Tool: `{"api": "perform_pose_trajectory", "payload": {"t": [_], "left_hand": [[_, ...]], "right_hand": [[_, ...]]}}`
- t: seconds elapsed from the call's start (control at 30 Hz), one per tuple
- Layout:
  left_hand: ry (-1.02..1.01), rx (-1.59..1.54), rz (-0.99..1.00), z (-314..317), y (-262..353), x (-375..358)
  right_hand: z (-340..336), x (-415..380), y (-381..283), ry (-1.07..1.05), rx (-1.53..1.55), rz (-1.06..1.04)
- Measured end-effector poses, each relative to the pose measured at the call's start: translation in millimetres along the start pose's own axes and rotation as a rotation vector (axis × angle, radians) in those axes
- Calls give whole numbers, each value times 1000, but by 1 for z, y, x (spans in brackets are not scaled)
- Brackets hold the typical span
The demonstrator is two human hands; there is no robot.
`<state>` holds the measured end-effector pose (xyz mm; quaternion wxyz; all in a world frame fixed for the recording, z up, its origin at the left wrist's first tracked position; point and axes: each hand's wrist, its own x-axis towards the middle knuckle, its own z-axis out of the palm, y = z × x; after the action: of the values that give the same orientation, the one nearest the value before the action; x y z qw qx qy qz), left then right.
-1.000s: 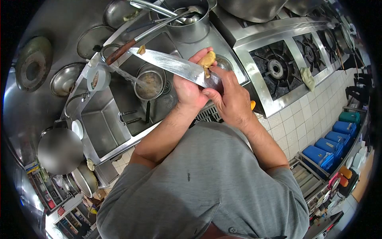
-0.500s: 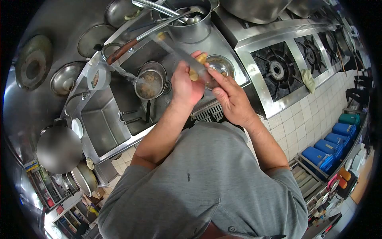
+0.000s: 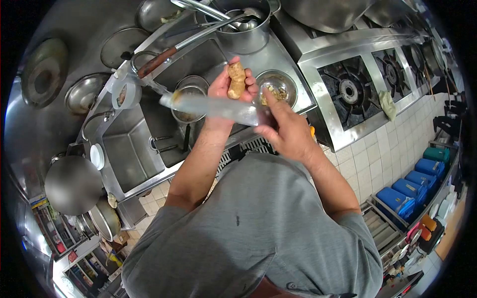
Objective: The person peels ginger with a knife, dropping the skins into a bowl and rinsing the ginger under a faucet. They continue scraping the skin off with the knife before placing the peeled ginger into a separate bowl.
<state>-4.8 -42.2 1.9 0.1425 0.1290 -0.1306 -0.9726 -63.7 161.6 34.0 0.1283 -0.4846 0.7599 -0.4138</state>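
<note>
Upper centre: your left hand [image 3: 219, 94], fingers half-curled, holds 1 ginger root [image 3: 237, 83]; your right hand [image 3: 292, 130], closed, grips 1 knife [image 3: 211, 108] — blade motion-blurred. Near both: 1 metal bowl [image 3: 274, 76] with several small pieces.

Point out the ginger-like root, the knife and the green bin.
Ginger-like root [image 3: 236, 80]: head view, middle of its body.
Knife [image 3: 213, 108]: head view, on its blurred blade.
Green bin [image 3: 436, 154]: head view, its side.

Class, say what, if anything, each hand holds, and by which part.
The left hand holds a knobbly root by its sides; the right hand holds a knife at its handle end, the handle itself hidden.
</note>
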Motion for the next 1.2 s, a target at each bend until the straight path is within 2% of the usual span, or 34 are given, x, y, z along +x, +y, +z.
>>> {"api": "perform_pose_trajectory", "payload": {"t": [0.03, 0.1, 0.5, 0.73, 0.93, 1.0, 1.13, 1.2], "left_hand": [[-96, -39, -14, 3, 1, 1], [-114, -28, 8, 14, 2, -1], [-195, 64, 220, 29, -5, -5], [-159, 92, 264, 33, -6, -9], [-166, 58, 215, 26, -12, -8], [-122, 81, 188, 23, -14, -9], [-157, 126, 198, 20, -20, -10], [-96, 182, 201, 24, -19, -12]], "right_hand": [[-1, 0, -10, 1, 0, -2], [-1, 1, -25, -30, -135, -41], [-8, 12, -39, 9, -194, -23], [-10, 11, -40, -7, -177, -15], [-3, 10, -34, -1, -222, -34], [1, 9, -30, 48, -179, -40], [5, 9, -21, 65, -132, -39], [3, 10, -21, 20, -117, -22]]}}
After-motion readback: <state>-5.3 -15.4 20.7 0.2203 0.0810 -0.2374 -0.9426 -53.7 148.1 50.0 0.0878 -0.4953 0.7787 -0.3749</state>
